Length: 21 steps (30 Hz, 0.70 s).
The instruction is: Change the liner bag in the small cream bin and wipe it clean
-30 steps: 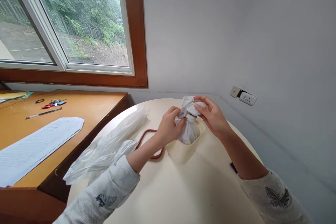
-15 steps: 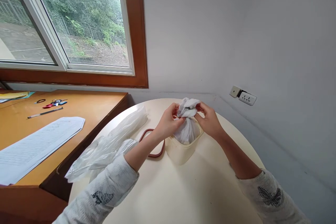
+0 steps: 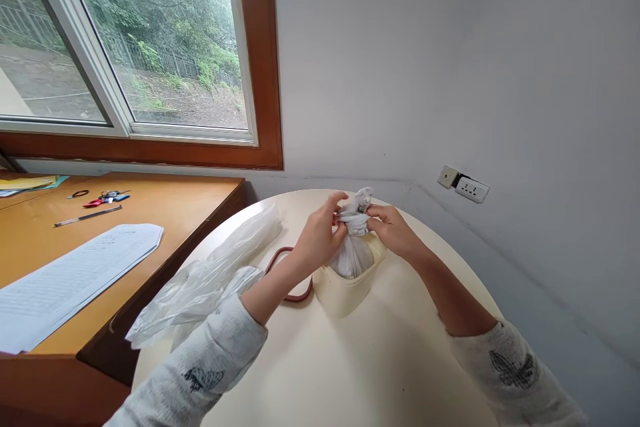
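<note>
A white plastic bag (image 3: pixel 353 257), knotted or twisted at its neck, sits inside a cream plastic bin (image 3: pixel 345 292) on the table. My left hand (image 3: pixel 321 230) pinches the neck from the left, with its index finger raised. From the right, my right hand (image 3: pixel 393 230) grips the same neck between thumb and fingers. A loose tuft of the bag sticks up between the hands. What the bag holds cannot be made out. Left of the bin lies a brown rounded frame (image 3: pixel 304 295), partly covered by my left forearm.
Crumpled clear plastic bags (image 3: pixel 215 273) lie on the left of the round cream table (image 3: pixel 320 373). An orange-brown desk (image 3: pixel 200 197) beside it carries papers (image 3: pixel 95 267), a pen (image 3: pixel 87 215) and keys (image 3: pixel 107 198). A wall socket (image 3: pixel 473 189) is at the right.
The bulky twisted top of the bag has become a tighter knot with a narrower tuft above it. My right hand has shifted slightly left and lower, and my left index finger has lifted.
</note>
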Tool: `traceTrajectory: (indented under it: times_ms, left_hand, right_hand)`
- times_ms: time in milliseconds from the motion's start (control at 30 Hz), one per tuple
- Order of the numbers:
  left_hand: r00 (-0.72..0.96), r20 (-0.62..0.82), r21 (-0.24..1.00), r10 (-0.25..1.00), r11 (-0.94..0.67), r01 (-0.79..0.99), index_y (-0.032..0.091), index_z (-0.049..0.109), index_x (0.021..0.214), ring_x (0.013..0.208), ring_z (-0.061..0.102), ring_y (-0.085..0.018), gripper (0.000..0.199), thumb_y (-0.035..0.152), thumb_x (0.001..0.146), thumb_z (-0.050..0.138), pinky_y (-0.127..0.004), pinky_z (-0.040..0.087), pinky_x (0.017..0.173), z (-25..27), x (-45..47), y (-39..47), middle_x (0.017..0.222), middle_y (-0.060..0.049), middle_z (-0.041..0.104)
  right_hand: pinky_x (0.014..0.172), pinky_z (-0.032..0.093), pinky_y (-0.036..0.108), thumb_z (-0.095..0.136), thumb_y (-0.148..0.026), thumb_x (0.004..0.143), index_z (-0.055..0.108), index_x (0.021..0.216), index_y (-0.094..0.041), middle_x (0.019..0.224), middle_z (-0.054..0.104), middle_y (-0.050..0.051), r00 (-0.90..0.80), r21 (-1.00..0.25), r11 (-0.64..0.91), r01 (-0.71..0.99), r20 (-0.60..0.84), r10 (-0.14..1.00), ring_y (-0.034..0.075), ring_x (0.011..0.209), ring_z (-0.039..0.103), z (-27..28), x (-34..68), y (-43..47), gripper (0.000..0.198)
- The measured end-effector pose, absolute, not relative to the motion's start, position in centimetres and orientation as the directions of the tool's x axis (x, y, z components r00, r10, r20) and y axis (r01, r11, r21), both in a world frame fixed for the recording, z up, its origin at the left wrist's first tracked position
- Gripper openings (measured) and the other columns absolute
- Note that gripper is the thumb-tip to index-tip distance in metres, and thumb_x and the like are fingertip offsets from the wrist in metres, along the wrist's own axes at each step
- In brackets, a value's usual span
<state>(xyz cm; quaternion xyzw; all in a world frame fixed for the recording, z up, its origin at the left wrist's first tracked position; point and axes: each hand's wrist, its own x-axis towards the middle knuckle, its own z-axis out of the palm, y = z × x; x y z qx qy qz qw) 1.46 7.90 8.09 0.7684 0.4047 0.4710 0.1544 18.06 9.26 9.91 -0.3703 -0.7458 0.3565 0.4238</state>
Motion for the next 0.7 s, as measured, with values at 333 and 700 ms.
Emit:
traceTrajectory:
  times_ms: [333,700]
  left_hand:
    - [0.325,0.469,0.760,0.821,-0.563,0.325,0.017,0.049,0.063,0.068,0.046,-0.012,0.011,0.009,0.068,0.043,-0.023,0.039,0.063,8.7,1.4,8.7,0.072,0.001,0.048]
    - [0.315,0.342,0.924,0.885,-0.377,0.057,0.018,0.051,0.082,0.060,0.050,-0.009,0.016,0.011,0.067,0.051,-0.020,0.039,0.057,8.4,1.1,8.9,0.067,0.003,0.053]
  right_hand:
    - [0.056,0.030,0.025,0.042,-0.019,0.066,0.049,0.055,-0.019,0.058,0.044,-0.003,-0.260,-0.868,0.438,0.232,0.379,0.888,0.012,0.058,0.039,9.4,17.8,9.8,0.013]
    - [0.056,0.031,0.025,0.044,-0.020,0.067,0.054,0.061,-0.019,0.059,0.048,-0.003,-0.168,-0.882,0.432,0.187,0.405,0.899,0.012,0.059,0.042,8.8,17.1,10.3,0.011]
